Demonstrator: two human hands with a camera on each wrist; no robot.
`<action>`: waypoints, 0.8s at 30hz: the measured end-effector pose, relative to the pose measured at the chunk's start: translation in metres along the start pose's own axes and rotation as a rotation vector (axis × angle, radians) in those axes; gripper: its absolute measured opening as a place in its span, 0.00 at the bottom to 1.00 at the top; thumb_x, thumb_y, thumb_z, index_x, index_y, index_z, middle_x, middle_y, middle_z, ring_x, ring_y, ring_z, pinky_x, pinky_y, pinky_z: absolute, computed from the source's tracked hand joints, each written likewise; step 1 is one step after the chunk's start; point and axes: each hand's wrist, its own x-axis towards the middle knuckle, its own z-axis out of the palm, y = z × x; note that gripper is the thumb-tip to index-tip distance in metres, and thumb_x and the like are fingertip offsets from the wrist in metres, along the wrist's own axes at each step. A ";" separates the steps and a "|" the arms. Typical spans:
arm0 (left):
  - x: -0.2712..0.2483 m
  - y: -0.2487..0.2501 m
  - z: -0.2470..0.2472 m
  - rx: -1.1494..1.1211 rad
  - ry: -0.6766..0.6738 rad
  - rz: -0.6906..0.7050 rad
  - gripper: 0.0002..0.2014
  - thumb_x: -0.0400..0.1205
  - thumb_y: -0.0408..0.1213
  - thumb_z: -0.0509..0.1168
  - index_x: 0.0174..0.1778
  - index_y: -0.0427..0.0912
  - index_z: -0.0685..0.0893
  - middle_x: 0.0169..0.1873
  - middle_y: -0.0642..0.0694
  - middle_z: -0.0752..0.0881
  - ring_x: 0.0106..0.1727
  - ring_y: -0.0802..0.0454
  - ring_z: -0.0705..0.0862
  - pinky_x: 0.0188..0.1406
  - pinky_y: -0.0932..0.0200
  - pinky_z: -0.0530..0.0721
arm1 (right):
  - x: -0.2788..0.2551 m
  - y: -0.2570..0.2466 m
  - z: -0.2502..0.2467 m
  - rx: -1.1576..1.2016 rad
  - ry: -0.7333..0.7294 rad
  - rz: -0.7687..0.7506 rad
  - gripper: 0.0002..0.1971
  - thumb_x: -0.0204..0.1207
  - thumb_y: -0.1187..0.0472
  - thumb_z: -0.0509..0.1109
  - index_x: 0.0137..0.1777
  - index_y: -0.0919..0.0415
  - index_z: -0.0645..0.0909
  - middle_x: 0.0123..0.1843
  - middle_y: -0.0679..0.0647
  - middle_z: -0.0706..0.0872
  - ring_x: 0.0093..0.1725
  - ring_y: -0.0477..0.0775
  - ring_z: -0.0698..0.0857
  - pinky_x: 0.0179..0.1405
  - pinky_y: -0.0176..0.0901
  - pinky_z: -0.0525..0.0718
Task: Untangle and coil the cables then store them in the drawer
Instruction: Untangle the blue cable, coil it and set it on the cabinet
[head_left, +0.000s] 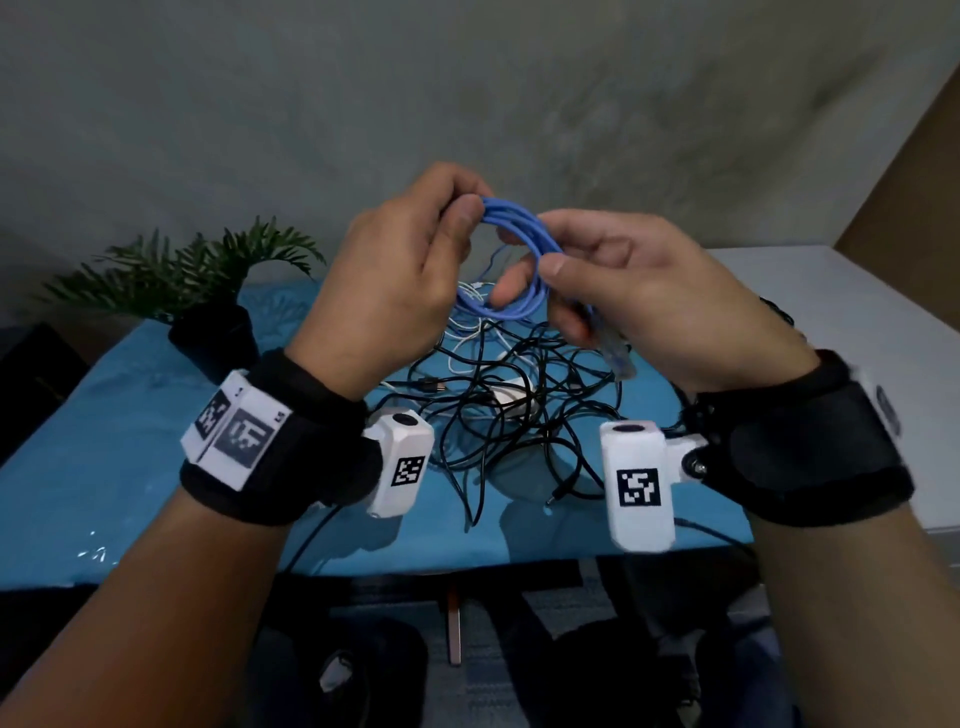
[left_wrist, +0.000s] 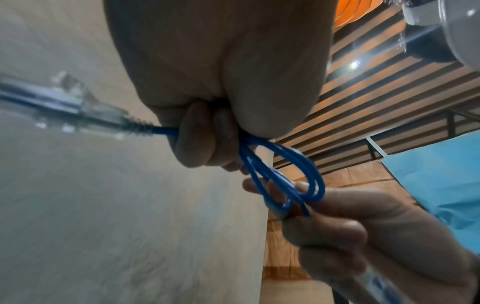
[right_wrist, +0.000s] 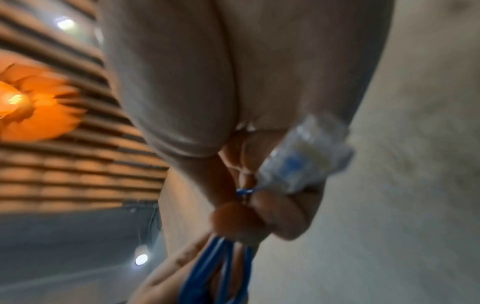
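Note:
A blue network cable (head_left: 524, 260) is wound into a small coil and held up above the table between both hands. My left hand (head_left: 415, 260) pinches the coil's upper left side; in the left wrist view its fingers clamp the blue loops (left_wrist: 285, 174), and one clear plug (left_wrist: 78, 109) sticks out to the left. My right hand (head_left: 613, 291) grips the coil's right side, with the other clear plug (head_left: 618, 358) hanging below its palm; the right wrist view shows that plug (right_wrist: 303, 156) against the curled fingers. Below lies a tangle of black cables (head_left: 519, 405) and thin white ones (head_left: 467, 332).
The tangle rests on a blue cloth (head_left: 130, 441) over the table. A potted green plant (head_left: 208, 306) stands at the back left. A white surface (head_left: 857, 332) adjoins on the right. A grey wall runs behind. No drawer is in view.

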 end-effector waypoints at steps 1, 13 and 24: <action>0.000 0.002 -0.003 0.007 -0.026 -0.002 0.11 0.92 0.43 0.54 0.58 0.45 0.81 0.29 0.53 0.78 0.29 0.59 0.75 0.32 0.57 0.71 | -0.003 -0.002 -0.002 -0.090 -0.023 -0.019 0.14 0.89 0.69 0.60 0.70 0.61 0.81 0.51 0.54 0.93 0.30 0.51 0.75 0.33 0.41 0.74; 0.002 0.008 -0.020 -0.359 -0.221 -0.085 0.10 0.93 0.38 0.54 0.55 0.43 0.80 0.26 0.50 0.72 0.23 0.55 0.64 0.19 0.60 0.63 | -0.008 -0.008 -0.024 -0.655 0.248 -0.196 0.09 0.84 0.54 0.71 0.59 0.49 0.90 0.41 0.48 0.86 0.40 0.48 0.86 0.47 0.56 0.85; 0.003 0.020 -0.004 -0.631 -0.002 -0.162 0.09 0.94 0.37 0.53 0.54 0.43 0.78 0.26 0.51 0.70 0.22 0.56 0.62 0.18 0.60 0.63 | 0.005 0.002 0.018 0.145 0.348 -0.086 0.09 0.86 0.64 0.68 0.48 0.71 0.85 0.33 0.55 0.89 0.32 0.53 0.91 0.35 0.43 0.90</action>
